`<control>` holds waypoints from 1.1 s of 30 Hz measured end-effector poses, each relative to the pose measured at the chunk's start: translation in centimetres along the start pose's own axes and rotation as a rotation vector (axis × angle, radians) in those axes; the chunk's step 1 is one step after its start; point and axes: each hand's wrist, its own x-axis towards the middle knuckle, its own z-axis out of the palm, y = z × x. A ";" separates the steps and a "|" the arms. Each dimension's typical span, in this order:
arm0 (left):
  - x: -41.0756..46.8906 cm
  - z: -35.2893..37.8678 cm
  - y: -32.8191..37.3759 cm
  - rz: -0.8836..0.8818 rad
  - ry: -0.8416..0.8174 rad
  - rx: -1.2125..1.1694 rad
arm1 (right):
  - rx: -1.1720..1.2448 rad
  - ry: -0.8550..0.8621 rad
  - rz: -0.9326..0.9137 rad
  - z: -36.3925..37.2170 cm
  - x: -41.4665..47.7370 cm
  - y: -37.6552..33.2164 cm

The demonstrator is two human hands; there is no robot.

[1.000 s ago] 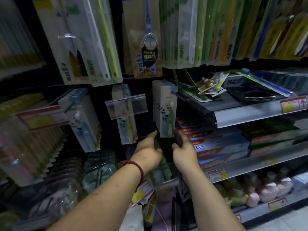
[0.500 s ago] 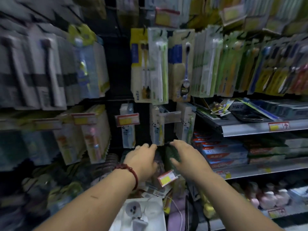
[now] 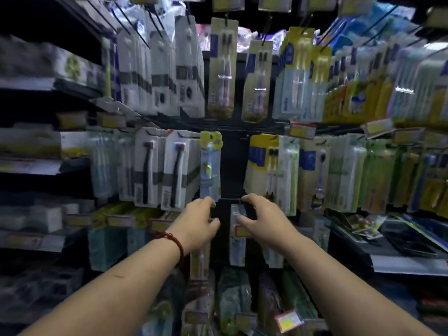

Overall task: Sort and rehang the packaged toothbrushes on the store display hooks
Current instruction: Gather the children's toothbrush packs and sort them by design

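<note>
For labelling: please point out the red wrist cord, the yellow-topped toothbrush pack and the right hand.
red wrist cord (image 3: 173, 238): head view, strand on the wrist.
yellow-topped toothbrush pack (image 3: 210, 170): head view, middle of card.
right hand (image 3: 263, 220): head view, back of hand.

A red bracelet (image 3: 173, 241) circles the wrist behind the left hand (image 3: 197, 221). Just above that hand, the yellow-topped pack (image 3: 210, 166) has a pale blue card. Up and to its left, the white packs (image 3: 174, 173) carry a grey band and dark brushes. Above the right hand (image 3: 260, 219), the yellow pack (image 3: 260, 163) bears a blue block. Further right, the green packs (image 3: 288, 175) are part white. Above and between the hands, the back panel (image 3: 232, 166) is black. The price tag (image 3: 301, 130) is yellow, edged red.
</note>
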 end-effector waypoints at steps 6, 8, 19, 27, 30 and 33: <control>5.4 -2.3 -1.2 -0.221 0.073 -0.264 | 0.286 0.070 0.116 1.1 6.4 -2.1; 7.5 -2.3 -1.4 -0.260 0.078 -0.350 | 0.393 0.095 0.165 1.7 8.6 -2.2; 14.9 -0.7 -1.3 -0.330 0.148 -0.780 | 0.759 0.101 0.293 4.8 16.3 -2.0; 16.9 0.7 -2.0 -0.280 0.191 -1.013 | 0.969 0.076 0.308 6.3 18.3 -2.7; 17.3 1.4 -2.0 -0.263 0.189 -1.118 | 1.051 0.050 0.328 6.9 18.5 -3.3; 17.4 1.8 -1.8 -0.252 0.186 -1.145 | 1.153 0.038 0.395 7.4 18.5 -3.8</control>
